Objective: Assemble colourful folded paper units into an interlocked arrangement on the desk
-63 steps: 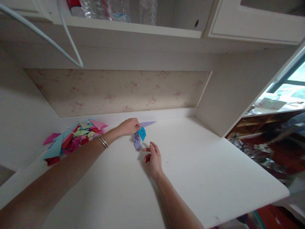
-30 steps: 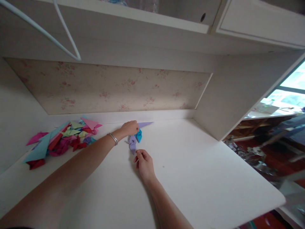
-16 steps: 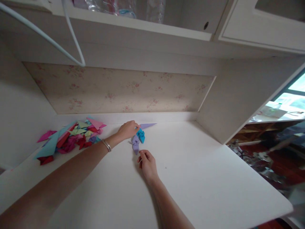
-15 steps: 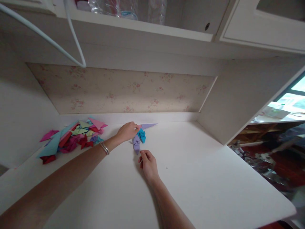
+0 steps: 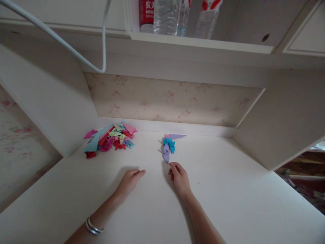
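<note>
My right hand [image 5: 179, 177] is closed in a pinch at the lower tip of a purple folded-paper figure [image 5: 166, 153]. Its fingertips are right beside that tip; what lies between them is hidden. Behind the purple figure, blue folded-paper pieces [image 5: 170, 144] sit close against it. Farther back are a small pink paper piece [image 5: 166, 136] and a long, pointed lavender piece [image 5: 177, 136]. My left hand [image 5: 130, 181] is apart from the papers, nearer to me, with curled fingers and the thumb laid along them. I cannot make out anything in it.
A heap of colourful folded papers [image 5: 111, 139] lies at the back left of the white tabletop [image 5: 152, 210]. Overhead is a shelf with clear plastic bottles [image 5: 166, 17] and a red container [image 5: 147, 13]. A white bent tube [image 5: 76, 54] hangs at the upper left.
My left hand has left the back end of the paper row and come toward me, uncovering more blue paper. My right hand stays by the purple tip. The view has turned left.
</note>
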Tool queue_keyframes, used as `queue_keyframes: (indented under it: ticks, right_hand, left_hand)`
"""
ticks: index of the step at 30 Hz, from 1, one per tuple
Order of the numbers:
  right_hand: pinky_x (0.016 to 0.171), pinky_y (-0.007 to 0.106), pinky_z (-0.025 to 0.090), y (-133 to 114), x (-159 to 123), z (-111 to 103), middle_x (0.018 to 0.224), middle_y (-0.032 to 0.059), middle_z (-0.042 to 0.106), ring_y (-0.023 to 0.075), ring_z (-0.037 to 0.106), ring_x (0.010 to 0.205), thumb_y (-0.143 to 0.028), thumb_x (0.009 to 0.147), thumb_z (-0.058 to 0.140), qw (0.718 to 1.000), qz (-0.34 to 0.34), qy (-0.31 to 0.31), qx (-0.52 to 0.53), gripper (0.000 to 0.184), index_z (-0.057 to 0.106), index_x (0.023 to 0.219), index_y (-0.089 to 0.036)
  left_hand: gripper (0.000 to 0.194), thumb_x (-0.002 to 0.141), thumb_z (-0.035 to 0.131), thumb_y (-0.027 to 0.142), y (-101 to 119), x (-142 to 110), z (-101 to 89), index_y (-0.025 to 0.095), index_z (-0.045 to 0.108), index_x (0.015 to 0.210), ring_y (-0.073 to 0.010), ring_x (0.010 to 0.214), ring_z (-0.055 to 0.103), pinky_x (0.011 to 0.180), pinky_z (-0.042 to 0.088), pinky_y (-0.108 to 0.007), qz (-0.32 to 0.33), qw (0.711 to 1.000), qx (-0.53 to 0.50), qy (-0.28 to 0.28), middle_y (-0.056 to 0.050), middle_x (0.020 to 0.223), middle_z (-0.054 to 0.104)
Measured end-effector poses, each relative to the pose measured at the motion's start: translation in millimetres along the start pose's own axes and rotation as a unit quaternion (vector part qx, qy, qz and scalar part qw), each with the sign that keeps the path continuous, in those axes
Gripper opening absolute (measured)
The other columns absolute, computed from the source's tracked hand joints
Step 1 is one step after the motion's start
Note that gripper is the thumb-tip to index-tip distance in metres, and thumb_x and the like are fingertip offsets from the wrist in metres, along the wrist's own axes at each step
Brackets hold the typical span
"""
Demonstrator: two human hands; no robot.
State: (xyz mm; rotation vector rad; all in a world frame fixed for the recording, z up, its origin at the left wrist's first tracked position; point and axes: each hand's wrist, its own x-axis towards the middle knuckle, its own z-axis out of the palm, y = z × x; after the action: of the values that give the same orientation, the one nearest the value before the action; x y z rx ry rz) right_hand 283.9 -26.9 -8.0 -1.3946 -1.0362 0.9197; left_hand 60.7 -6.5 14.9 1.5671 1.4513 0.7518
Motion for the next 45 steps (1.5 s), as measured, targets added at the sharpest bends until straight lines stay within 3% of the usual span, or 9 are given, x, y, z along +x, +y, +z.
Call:
queue_keyframes:
  ticks: [4, 9, 15, 18, 23, 25, 31, 37, 45]
  right_hand:
    - [0.049, 0.026, 0.035, -3, -9, 3, 0.062, 0.0018, 0.062, 0.0153, 0.052, 0.051, -0.058, 0.085, 0.046, 0.992, -0.027, -0.022, -0.121, 0.042, 0.066, 0.083, -0.021]
    - [0.061, 0.027, 0.038, -5, -17, 9, 0.071, 0.0037, 0.068, 0.019, 0.06, 0.064, -0.047, 0.089, 0.042, 0.943, -0.088, -0.09, -0.31, 0.034, 0.068, 0.088, -0.026]
    - [0.061, 0.027, 0.039, -21, -12, 33, 0.07, 0.0036, 0.068, 0.0194, 0.061, 0.065, -0.041, 0.09, 0.041, 0.945, -0.058, -0.11, -0.303, 0.032, 0.068, 0.082, -0.024]
    - [0.064, 0.027, 0.04, -50, 4, 71, 0.075, 0.003, 0.069, 0.0183, 0.061, 0.069, -0.037, 0.09, 0.044, 0.927, -0.166, -0.172, -0.288, 0.028, 0.068, 0.084, -0.023]
    - [0.086, 0.03, 0.04, -104, 66, 169, 0.099, 0.0057, 0.069, 0.0197, 0.059, 0.096, -0.03, 0.092, 0.048, 0.835, -0.372, -0.2, -0.353, 0.024, 0.07, 0.095, -0.023]
    - [0.095, 0.032, 0.037, -119, 97, 208, 0.115, 0.0062, 0.063, 0.0204, 0.052, 0.111, -0.032, 0.093, 0.045, 0.801, -0.316, -0.217, -0.459, 0.027, 0.068, 0.104, -0.024]
    - [0.096, 0.052, 0.036, -126, 156, 279, 0.137, 0.0152, 0.047, 0.0332, 0.041, 0.125, -0.032, 0.089, 0.045, 0.795, -0.216, -0.184, -0.536, 0.035, 0.063, 0.117, -0.022]
    - [0.082, 0.039, 0.047, -103, 167, 291, 0.111, 0.0161, 0.066, 0.0315, 0.061, 0.103, -0.029, 0.073, 0.064, 0.793, -0.136, -0.203, -0.557, 0.032, 0.07, 0.102, -0.017]
    - [0.084, 0.035, 0.045, -105, 154, 260, 0.109, 0.0157, 0.068, 0.0279, 0.061, 0.103, -0.02, 0.083, 0.052, 0.847, -0.196, -0.147, -0.472, 0.027, 0.067, 0.105, -0.016]
  left_hand:
    - [0.048, 0.073, 0.051, 0.057, -4, -6, -1.1, 0.022, 0.028, 0.05, -0.0104, 0.046, 0.026, 0.045, 0.018, -0.026, -0.025, 0.998, -0.056, -0.028, 0.006, 0.046, 0.023]
    - [0.045, 0.075, 0.051, 0.05, -3, -3, -3.7, 0.021, 0.026, 0.05, -0.0102, 0.049, 0.024, 0.048, 0.018, -0.027, -0.002, 0.997, -0.064, -0.047, 0.006, 0.051, 0.021]
    - [0.046, 0.076, 0.052, 0.047, -11, 4, -4.7, 0.021, 0.025, 0.049, -0.01, 0.05, 0.022, 0.05, 0.015, -0.028, 0.02, 0.994, -0.07, -0.076, 0.005, 0.053, 0.019]
    - [0.043, 0.076, 0.053, 0.042, -13, 7, -4.6, 0.02, 0.028, 0.048, -0.0099, 0.05, 0.023, 0.05, 0.015, -0.028, 0.019, 0.992, -0.085, -0.089, 0.005, 0.052, 0.021]
    - [0.045, 0.077, 0.053, 0.045, -13, 10, -5.4, 0.02, 0.028, 0.048, -0.0097, 0.05, 0.025, 0.049, 0.016, -0.028, 0.02, 0.991, -0.084, -0.103, 0.005, 0.05, 0.023]
    - [0.045, 0.078, 0.051, 0.046, -15, 9, -5.7, 0.02, 0.03, 0.049, -0.0095, 0.049, 0.025, 0.049, 0.016, -0.027, 0.026, 0.991, -0.077, -0.11, 0.005, 0.05, 0.023]
    - [0.044, 0.078, 0.051, 0.044, -13, 5, -10.7, 0.02, 0.027, 0.049, -0.0078, 0.046, 0.022, 0.045, 0.013, -0.026, 0.031, 0.989, -0.083, -0.122, 0.006, 0.047, 0.021]
    - [0.038, 0.074, 0.051, 0.031, -3, 5, -16.1, 0.02, 0.026, 0.047, -0.0073, 0.045, 0.02, 0.044, 0.012, -0.026, 0.025, 0.987, -0.096, -0.127, 0.006, 0.046, 0.021]
    - [0.039, 0.078, 0.051, 0.038, -15, 13, -8.1, 0.02, 0.031, 0.049, -0.0084, 0.048, 0.025, 0.047, 0.016, -0.026, 0.032, 0.988, -0.093, -0.118, 0.006, 0.048, 0.024]
